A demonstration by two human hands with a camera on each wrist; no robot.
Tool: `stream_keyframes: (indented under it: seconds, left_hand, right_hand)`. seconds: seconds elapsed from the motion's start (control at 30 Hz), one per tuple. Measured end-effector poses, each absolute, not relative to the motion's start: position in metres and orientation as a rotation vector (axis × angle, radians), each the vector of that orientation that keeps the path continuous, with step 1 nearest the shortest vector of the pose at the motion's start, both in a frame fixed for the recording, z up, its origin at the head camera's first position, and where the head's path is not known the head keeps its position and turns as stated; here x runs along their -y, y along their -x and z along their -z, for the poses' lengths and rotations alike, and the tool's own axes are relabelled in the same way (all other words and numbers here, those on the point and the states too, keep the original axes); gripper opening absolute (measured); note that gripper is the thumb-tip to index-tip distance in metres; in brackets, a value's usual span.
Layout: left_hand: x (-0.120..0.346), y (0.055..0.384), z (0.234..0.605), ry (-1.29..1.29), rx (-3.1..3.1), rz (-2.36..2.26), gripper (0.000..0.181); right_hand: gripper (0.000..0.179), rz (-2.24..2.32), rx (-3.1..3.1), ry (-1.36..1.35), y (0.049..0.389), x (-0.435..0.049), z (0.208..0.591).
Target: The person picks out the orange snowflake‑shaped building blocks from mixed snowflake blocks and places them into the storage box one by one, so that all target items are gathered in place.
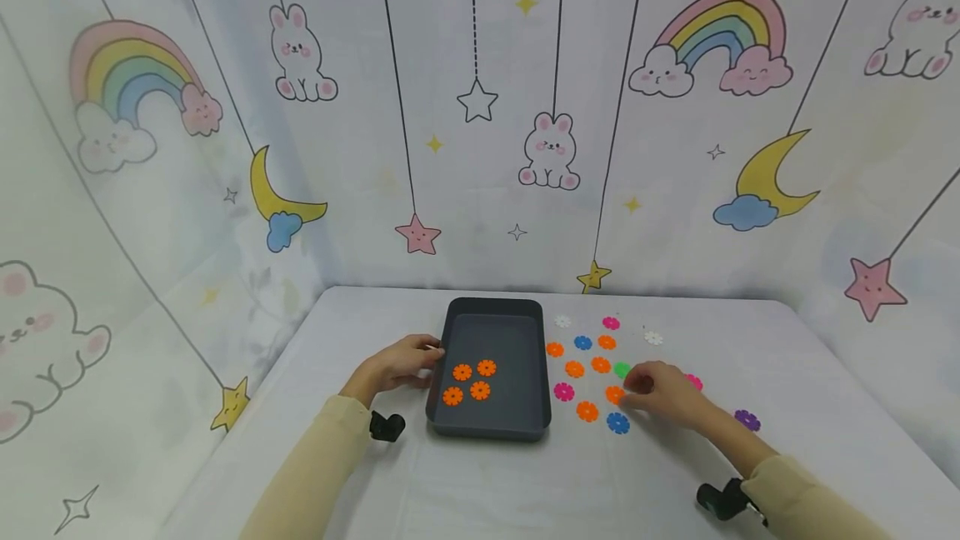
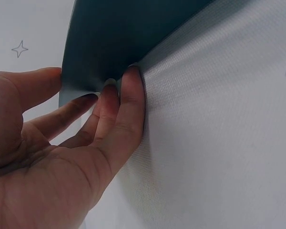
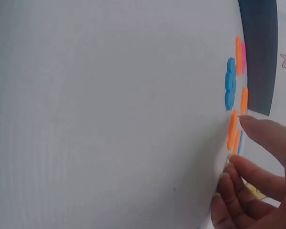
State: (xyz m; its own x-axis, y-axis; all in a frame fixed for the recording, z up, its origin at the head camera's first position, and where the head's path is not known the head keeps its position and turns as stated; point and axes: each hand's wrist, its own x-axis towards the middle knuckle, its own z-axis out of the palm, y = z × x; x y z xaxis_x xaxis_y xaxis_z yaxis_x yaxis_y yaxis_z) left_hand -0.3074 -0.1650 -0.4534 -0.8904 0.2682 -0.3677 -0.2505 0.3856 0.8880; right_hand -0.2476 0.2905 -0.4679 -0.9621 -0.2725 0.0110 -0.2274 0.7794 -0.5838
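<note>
A dark grey rectangular tray (image 1: 491,423) lies on the white table, with several orange notched discs (image 1: 480,391) inside. At its left side, my left hand (image 1: 405,363) grips the edge. The left wrist view shows the thumb (image 2: 43,83) at the rim and the other fingers against the tray's outer wall (image 2: 109,38). To the right of the tray, my right hand (image 1: 663,394) reaches down to an orange disc (image 1: 614,395). In the right wrist view, thumb and index finger stand apart on either side of an orange disc (image 3: 232,130), which lies flat on the cloth.
Several loose notched discs are spread right of the tray, among them a blue one (image 1: 618,423), a green one (image 1: 622,370), a magenta one (image 1: 564,392) and a white one (image 1: 653,338). A purple disc (image 1: 747,420) lies farther right. A patterned curtain (image 1: 480,190) hangs behind the table.
</note>
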Motion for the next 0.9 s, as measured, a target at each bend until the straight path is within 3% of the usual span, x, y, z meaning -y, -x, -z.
stream_keyframes:
  seconds: [0.27, 0.63, 0.9]
  left_hand:
    - [0.165, 0.307, 0.454, -0.015, -2.195, -1.527, 0.049]
    - [0.165, 0.307, 0.455, -0.019, -2.186, -1.534, 0.048]
    - [0.165, 0.309, 0.456, -0.036, -2.17, -1.555, 0.044]
  right_hand:
    - [0.031, 0.965, -2.892, 0.238, 0.248, -0.281, 0.472]
    - [0.022, 1.055, -2.854, 0.329, 0.245, -0.279, 0.467]
    - [0.019, 1.218, -2.735, 0.242, 0.247, -0.278, 0.462]
